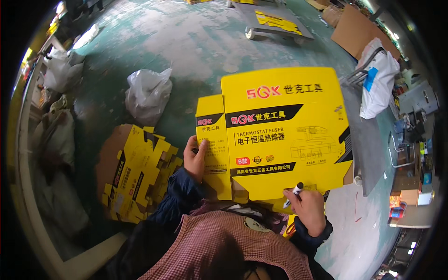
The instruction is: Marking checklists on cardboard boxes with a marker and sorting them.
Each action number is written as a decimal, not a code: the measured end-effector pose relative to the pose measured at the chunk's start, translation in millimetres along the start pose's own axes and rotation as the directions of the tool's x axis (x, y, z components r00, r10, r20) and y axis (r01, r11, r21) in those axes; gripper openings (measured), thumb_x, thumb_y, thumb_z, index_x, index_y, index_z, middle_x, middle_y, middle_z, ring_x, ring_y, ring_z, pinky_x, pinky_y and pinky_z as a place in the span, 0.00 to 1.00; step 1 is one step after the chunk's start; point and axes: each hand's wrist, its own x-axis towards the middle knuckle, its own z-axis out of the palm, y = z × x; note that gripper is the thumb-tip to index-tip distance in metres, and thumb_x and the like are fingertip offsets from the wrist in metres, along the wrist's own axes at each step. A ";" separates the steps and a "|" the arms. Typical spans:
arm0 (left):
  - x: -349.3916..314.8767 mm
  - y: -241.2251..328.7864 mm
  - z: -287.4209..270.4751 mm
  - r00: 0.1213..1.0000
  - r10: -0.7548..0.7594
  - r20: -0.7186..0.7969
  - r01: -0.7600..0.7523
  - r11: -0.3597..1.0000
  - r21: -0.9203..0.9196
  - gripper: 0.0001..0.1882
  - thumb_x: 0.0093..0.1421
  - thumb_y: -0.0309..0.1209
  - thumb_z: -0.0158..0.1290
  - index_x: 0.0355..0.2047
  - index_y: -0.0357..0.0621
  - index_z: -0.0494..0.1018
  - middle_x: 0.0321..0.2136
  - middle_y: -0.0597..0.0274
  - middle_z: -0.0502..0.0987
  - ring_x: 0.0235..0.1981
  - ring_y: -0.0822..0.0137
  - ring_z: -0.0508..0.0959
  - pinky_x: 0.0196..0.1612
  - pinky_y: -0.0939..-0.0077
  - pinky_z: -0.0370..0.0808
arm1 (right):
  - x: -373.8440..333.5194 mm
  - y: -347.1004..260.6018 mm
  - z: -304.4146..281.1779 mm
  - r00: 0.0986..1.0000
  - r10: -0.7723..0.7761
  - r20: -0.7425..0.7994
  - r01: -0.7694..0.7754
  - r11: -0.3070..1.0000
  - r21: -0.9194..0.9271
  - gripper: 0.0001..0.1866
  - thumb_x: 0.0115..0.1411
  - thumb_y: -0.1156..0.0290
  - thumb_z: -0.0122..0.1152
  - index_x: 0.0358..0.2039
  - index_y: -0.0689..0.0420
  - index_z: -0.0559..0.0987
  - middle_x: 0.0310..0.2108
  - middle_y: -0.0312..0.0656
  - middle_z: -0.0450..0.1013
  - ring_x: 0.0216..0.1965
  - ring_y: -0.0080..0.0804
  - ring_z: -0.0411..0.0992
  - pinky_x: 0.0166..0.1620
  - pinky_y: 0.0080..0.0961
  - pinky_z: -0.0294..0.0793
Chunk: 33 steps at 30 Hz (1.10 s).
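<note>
A large flattened yellow carton [322, 109] with black bands and a printed tool drawing lies spread in front of me, partly over my lap. My left hand [196, 161] grips its narrow left panel, thumb on the printed face. By those fingers a small dark bit shows, too small to name. At the carton's lower edge, right of the middle, my right hand [309, 209] is closed around a marker pen [297, 188] with a black end and a white barrel. Fingers of this hand lie close to the carton's bottom edge. More yellow card shows beneath it.
Flattened yellow cartons [140, 170] are piled on the floor at my left, near a white plastic bag [148, 95]. A flat cart [242, 16] bearing yellow card stands far ahead. On the right are a grey trolley [368, 158], a white sack [377, 88] and brown cardboard [359, 35].
</note>
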 end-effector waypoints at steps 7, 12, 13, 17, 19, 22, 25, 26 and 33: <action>-11.6 -25.4 -30.6 0.988 0.095 -0.118 -0.079 0.988 0.133 0.12 0.65 0.32 0.50 0.43 0.35 0.69 0.37 0.61 0.76 0.36 0.75 0.73 0.39 0.82 0.70 | 46.3 -55.1 -3.0 0.932 -0.361 -0.039 0.326 0.784 0.529 0.11 0.61 0.64 0.60 0.32 0.61 0.78 0.27 0.43 0.77 0.26 0.34 0.76 0.30 0.24 0.73; 1.9 -45.1 -142.8 0.946 0.020 -0.325 -0.031 0.999 -0.029 0.14 0.66 0.34 0.49 0.46 0.37 0.71 0.39 0.62 0.76 0.37 0.73 0.74 0.41 0.79 0.71 | 61.4 -44.5 7.8 0.960 -0.200 -0.196 0.272 0.502 0.821 0.13 0.64 0.65 0.55 0.37 0.64 0.77 0.30 0.39 0.76 0.30 0.26 0.75 0.37 0.21 0.72; -0.3 -50.1 -178.7 0.959 -0.018 -0.284 -0.006 0.996 -0.084 0.14 0.66 0.34 0.48 0.46 0.38 0.71 0.40 0.62 0.75 0.37 0.72 0.74 0.41 0.78 0.72 | 68.4 -43.2 10.9 0.949 -0.019 -0.314 0.294 0.402 0.867 0.12 0.64 0.66 0.54 0.38 0.63 0.76 0.30 0.38 0.75 0.30 0.25 0.73 0.38 0.20 0.70; -57.0 -81.8 -330.7 0.959 -0.236 -0.157 0.103 0.806 -0.582 0.28 0.68 0.46 0.37 0.63 0.43 0.57 0.63 0.50 0.59 0.61 0.46 0.62 0.63 0.50 0.59 | 95.4 -25.6 42.4 0.840 0.294 -0.455 0.347 0.354 0.869 0.07 0.64 0.70 0.53 0.37 0.61 0.75 0.24 0.34 0.67 0.26 0.18 0.63 0.33 0.17 0.62; -86.1 -82.0 -374.4 0.859 -0.301 -0.413 0.068 0.868 -0.491 0.31 0.68 0.50 0.35 0.64 0.43 0.55 0.63 0.51 0.59 0.62 0.48 0.61 0.63 0.54 0.59 | 101.5 -16.7 58.1 0.808 0.339 -0.482 0.360 0.363 0.859 0.06 0.63 0.70 0.55 0.36 0.60 0.75 0.22 0.31 0.64 0.25 0.14 0.62 0.29 0.13 0.59; -132.5 -54.9 -418.4 0.694 -0.232 -0.682 -0.051 0.929 -0.368 0.25 0.68 0.44 0.39 0.60 0.45 0.61 0.57 0.54 0.66 0.52 0.51 0.71 0.52 0.56 0.71 | 110.3 -14.8 84.3 0.811 0.343 -0.474 0.359 0.350 0.866 0.08 0.63 0.69 0.56 0.36 0.60 0.74 0.21 0.29 0.64 0.23 0.12 0.60 0.27 0.11 0.57; -145.2 -52.0 -416.0 0.625 -0.223 -0.748 0.000 0.958 -0.286 0.25 0.68 0.43 0.40 0.60 0.44 0.61 0.57 0.53 0.66 0.52 0.52 0.71 0.51 0.57 0.71 | 109.4 -14.9 92.6 0.860 0.323 -0.396 0.304 0.299 0.904 0.07 0.64 0.69 0.56 0.38 0.59 0.72 0.25 0.30 0.69 0.26 0.13 0.63 0.29 0.12 0.62; -146.9 -49.2 -412.3 0.605 -0.215 -0.766 0.017 0.966 -0.257 0.25 0.68 0.43 0.40 0.60 0.43 0.61 0.57 0.53 0.67 0.52 0.52 0.71 0.51 0.57 0.72 | 109.9 -15.0 97.0 0.858 0.328 -0.395 0.305 0.292 0.907 0.07 0.64 0.69 0.56 0.38 0.59 0.72 0.25 0.30 0.69 0.26 0.13 0.63 0.29 0.12 0.62; -134.5 -31.0 -356.0 0.485 -0.133 -0.865 0.147 0.987 -0.069 0.24 0.68 0.42 0.41 0.60 0.41 0.61 0.56 0.52 0.67 0.51 0.53 0.71 0.50 0.59 0.72 | 121.7 -33.2 114.4 0.825 0.182 -0.535 0.351 0.578 0.737 0.06 0.59 0.71 0.60 0.33 0.58 0.74 0.27 0.35 0.75 0.26 0.18 0.71 0.29 0.18 0.70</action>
